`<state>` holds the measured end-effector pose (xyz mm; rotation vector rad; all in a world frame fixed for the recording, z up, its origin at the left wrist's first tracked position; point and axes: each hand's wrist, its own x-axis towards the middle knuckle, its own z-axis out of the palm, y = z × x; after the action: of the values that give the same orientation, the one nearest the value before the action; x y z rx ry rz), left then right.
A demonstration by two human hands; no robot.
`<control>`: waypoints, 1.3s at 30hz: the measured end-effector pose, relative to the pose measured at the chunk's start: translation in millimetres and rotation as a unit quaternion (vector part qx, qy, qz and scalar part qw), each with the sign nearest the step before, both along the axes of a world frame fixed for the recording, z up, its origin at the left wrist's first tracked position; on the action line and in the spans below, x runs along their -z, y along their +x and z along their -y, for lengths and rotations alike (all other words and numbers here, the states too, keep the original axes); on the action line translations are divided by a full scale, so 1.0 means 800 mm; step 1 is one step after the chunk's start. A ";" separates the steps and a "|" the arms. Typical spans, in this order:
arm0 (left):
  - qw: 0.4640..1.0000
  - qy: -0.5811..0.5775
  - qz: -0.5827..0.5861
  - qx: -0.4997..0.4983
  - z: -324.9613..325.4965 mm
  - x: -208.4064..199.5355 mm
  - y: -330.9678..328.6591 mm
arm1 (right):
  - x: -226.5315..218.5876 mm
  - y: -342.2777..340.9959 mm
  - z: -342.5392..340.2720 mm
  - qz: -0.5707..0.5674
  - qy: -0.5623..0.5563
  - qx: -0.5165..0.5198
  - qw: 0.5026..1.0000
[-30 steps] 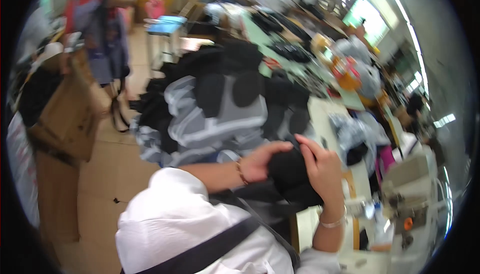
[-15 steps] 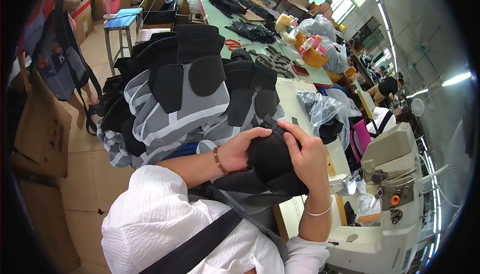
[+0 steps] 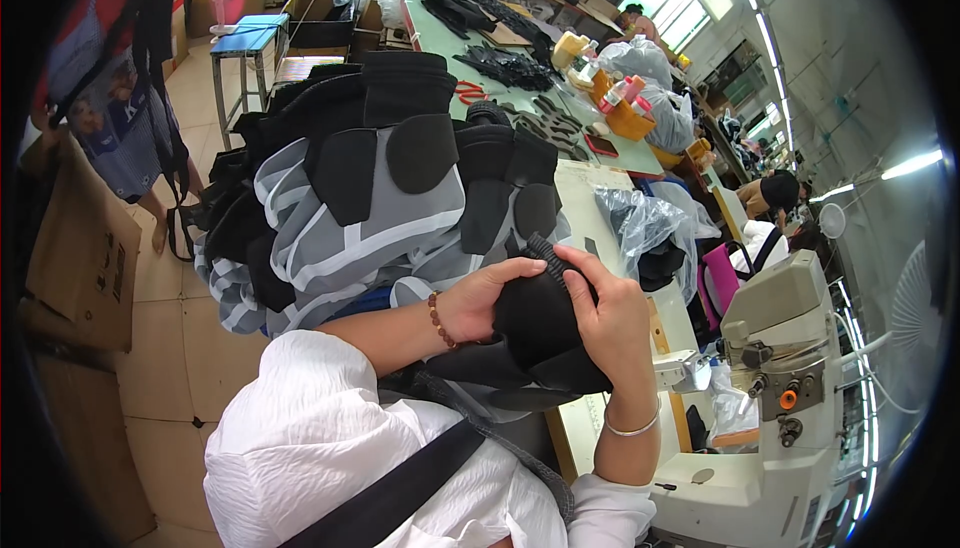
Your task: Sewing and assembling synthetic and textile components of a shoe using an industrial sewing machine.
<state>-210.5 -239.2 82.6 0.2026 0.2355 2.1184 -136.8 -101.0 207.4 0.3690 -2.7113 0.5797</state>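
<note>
A black and grey padded fabric piece (image 3: pixel 535 323) is bunched up between my two hands, in front of my body. Along its top runs a ribbed black edge (image 3: pixel 546 254). My left hand (image 3: pixel 474 303) grips the piece from the left, thumb laid toward the ribbed edge. From the right, my right hand (image 3: pixel 612 320) pinches it near the same edge, with thumb and forefinger on the black fabric. The fingers behind the piece are hidden. Just beyond my left hand rises a pile of similar grey and black padded pieces (image 3: pixel 400 218) with pale trim.
At the right stands a sewing machine (image 3: pixel 775 288). A green table (image 3: pixel 640 156) behind the pile bears red scissors (image 3: pixel 470 93), a phone (image 3: pixel 601 146) and a yellow box of bottles (image 3: pixel 628 120). Cardboard boxes (image 3: pixel 85 248) and a person (image 3: pixel 110 98) are at the left.
Both hands keep their hold on the fabric piece, with barely any shift. The person at the left has changed posture and moved slightly.
</note>
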 end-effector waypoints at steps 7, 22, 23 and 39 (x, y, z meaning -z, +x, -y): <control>1.000 0.015 -0.003 0.010 -0.003 0.001 0.001 | -0.003 0.005 0.004 0.016 0.025 0.017 0.999; 1.000 -0.011 0.009 -0.011 -0.011 -0.001 0.005 | 0.005 0.000 -0.008 0.014 0.014 0.021 1.000; 1.000 -0.010 0.008 -0.011 -0.011 0.000 0.005 | 0.005 0.000 -0.008 0.015 0.014 0.023 1.000; 0.999 -0.044 0.011 -0.005 -0.005 -0.004 0.003 | 0.010 -0.003 -0.010 0.042 0.010 0.036 0.998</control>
<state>-208.3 -235.4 85.5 0.1264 0.3159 2.1137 -139.3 -93.0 199.8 0.2556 -2.7989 0.5603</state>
